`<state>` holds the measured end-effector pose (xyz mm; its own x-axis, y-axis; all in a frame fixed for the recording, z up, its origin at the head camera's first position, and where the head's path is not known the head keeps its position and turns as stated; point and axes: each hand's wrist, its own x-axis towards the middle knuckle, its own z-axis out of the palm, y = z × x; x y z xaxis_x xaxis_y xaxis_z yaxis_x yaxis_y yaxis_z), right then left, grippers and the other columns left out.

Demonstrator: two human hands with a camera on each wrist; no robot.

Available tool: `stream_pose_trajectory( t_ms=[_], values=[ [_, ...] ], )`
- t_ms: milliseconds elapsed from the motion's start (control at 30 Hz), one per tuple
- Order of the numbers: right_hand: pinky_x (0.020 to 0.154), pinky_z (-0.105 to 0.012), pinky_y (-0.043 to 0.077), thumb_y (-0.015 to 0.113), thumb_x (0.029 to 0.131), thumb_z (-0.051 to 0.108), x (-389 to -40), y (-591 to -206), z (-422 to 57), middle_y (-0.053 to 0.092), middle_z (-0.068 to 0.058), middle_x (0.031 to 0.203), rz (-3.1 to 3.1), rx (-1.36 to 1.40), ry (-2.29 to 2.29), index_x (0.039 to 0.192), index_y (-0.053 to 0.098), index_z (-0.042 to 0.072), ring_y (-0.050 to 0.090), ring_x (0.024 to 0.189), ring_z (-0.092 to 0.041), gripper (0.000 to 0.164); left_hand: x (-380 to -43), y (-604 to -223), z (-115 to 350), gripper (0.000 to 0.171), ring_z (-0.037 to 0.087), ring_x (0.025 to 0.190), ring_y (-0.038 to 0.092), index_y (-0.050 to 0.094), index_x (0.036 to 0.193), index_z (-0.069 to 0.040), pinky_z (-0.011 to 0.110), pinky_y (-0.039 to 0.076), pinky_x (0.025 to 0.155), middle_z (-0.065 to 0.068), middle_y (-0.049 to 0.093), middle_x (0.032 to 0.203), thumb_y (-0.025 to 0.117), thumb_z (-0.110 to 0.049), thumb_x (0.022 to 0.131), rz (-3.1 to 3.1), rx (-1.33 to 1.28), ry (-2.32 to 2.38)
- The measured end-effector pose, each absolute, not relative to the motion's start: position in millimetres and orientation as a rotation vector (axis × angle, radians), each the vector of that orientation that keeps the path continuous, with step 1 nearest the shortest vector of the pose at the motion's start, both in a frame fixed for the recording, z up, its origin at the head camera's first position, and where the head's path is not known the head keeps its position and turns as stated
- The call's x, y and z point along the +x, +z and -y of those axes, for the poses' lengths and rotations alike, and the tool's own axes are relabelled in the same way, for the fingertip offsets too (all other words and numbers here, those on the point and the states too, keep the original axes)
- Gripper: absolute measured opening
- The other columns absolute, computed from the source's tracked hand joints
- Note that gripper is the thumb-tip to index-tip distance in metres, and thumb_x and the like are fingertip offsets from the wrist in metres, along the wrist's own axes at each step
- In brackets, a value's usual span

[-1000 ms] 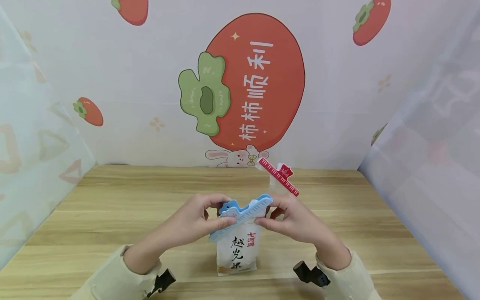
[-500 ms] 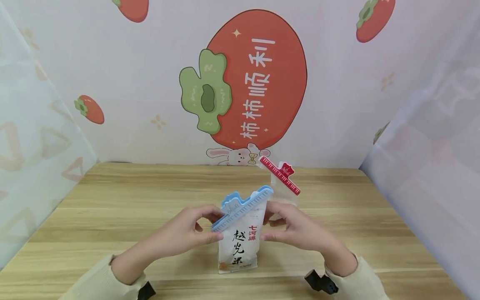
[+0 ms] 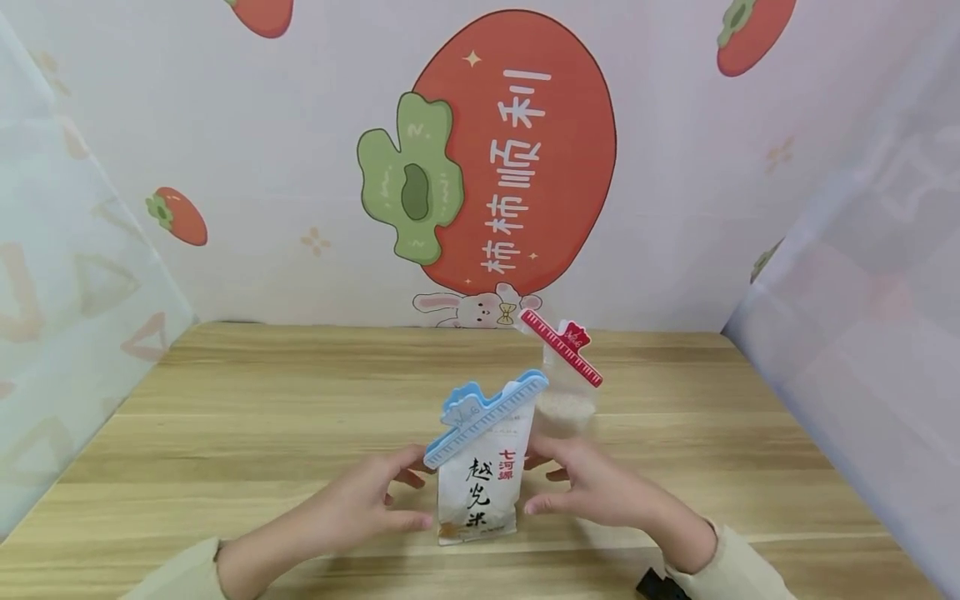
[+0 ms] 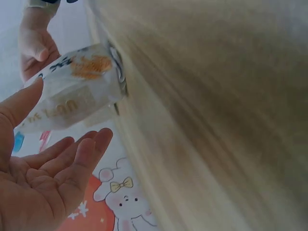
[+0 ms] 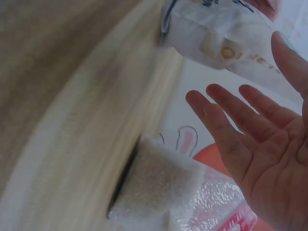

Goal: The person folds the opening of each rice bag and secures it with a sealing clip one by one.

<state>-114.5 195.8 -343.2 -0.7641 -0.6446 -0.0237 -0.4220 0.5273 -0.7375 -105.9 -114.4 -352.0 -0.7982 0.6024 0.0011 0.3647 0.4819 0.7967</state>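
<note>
A white paper rice bag [image 3: 480, 492] stands upright on the table, black and red characters on its front. A pale blue sealing clip [image 3: 487, 419] slants across its folded top, the left end lower. My left hand [image 3: 352, 508] is just left of the bag, and in the left wrist view its fingers are spread with nothing between them. Just right of the bag is my right hand [image 3: 600, 483], whose fingers are loosely extended and hold nothing in the right wrist view [image 5: 260, 139]. Both hands' far fingers are partly hidden by the bag in the head view.
Behind and to the right stands a clear bag of pale grains [image 3: 566, 408], with a red sealing clip [image 3: 561, 346] slanting across its top. The wooden table [image 3: 262, 400] meets a printed backdrop [image 3: 300, 150] at the back, and pale sheets [image 3: 862, 292] flank it.
Both hands have let go of the blue clip and the bag's top, moving down and outward along the bag's sides. The bag now stands unheld with the clip on it.
</note>
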Motion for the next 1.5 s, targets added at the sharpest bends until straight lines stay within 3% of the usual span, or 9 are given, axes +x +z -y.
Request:
stream_pose_trajectory(
  t_ms=[133, 333, 600, 1000, 1267, 1500],
  values=[
    [0.089, -0.041, 0.058, 0.076, 0.087, 0.027, -113.1, -349.1, -193.0, 0.062, -0.006, 0.134, -2.371, -0.796, -1.187, 0.138, 0.054, 0.013, 0.067, 0.113, -0.029, 0.057, -105.1, -358.9, 108.3, 0.059, 0.028, 0.1, 0.071, 0.056, 0.131, -0.006, 0.023, 0.058, 0.074, 0.015, 0.067, 0.123, 0.082, -0.025, 0.082, -2.394, 0.796, 1.307],
    [0.084, -0.028, 0.059, 0.077, 0.087, 0.016, -110.5, -359.9, -183.0, 0.063, -0.02, 0.129, -2.197, -0.742, -1.422, 0.134, 0.055, 0.002, 0.072, 0.101, -0.026, 0.054, -106.2, -362.3, 100.2, 0.051, 0.01, 0.081, 0.073, 0.062, 0.126, -0.007, 0.022, 0.058, 0.071, 0.017, 0.071, 0.116, 0.082, -0.022, 0.082, -2.345, 0.745, 1.415],
    [0.082, -0.028, 0.059, 0.077, 0.086, 0.013, -109.0, -361.6, -171.9, 0.066, -0.02, 0.122, -2.249, -0.645, -1.476, 0.126, 0.06, -0.002, 0.073, 0.098, -0.029, 0.046, -107.7, -360.7, 98.8, 0.041, 0.015, 0.079, 0.072, 0.069, 0.119, -0.005, 0.024, 0.057, 0.069, 0.016, 0.072, 0.113, 0.081, -0.02, 0.083, -2.334, 0.741, 1.457],
    [0.083, -0.027, 0.059, 0.076, 0.087, 0.013, -117.0, -362.3, -165.1, 0.068, -0.021, 0.12, -2.278, -0.711, -1.506, 0.125, 0.061, -0.003, 0.071, 0.103, -0.025, 0.044, -116.0, -359.6, 104.2, 0.042, 0.014, 0.085, 0.073, 0.069, 0.12, -0.003, 0.022, 0.058, 0.071, 0.018, 0.072, 0.116, 0.08, -0.022, 0.083, -2.395, 0.752, 1.433],
    [0.083, -0.028, 0.059, 0.077, 0.087, 0.014, -128.2, -364.7, -158.5, 0.068, -0.019, 0.121, -2.334, -0.722, -1.475, 0.125, 0.062, -0.002, 0.07, 0.106, -0.028, 0.044, -124.7, -360.3, 109.1, 0.045, 0.012, 0.074, 0.072, 0.066, 0.121, 0.003, 0.02, 0.057, 0.068, 0.026, 0.068, 0.119, 0.08, -0.017, 0.083, -2.41, 0.723, 1.439],
    [0.084, -0.029, 0.059, 0.077, 0.087, 0.014, -140.2, -365.2, -150.9, 0.068, -0.022, 0.121, -2.386, -0.735, -1.462, 0.125, 0.061, -0.003, 0.069, 0.109, -0.036, 0.045, -133.8, -358.9, 114.1, 0.047, 0.024, 0.086, 0.074, 0.065, 0.123, 0.004, 0.02, 0.057, 0.068, 0.026, 0.068, 0.12, 0.079, -0.017, 0.083, -2.468, 0.721, 1.435]
  ],
)
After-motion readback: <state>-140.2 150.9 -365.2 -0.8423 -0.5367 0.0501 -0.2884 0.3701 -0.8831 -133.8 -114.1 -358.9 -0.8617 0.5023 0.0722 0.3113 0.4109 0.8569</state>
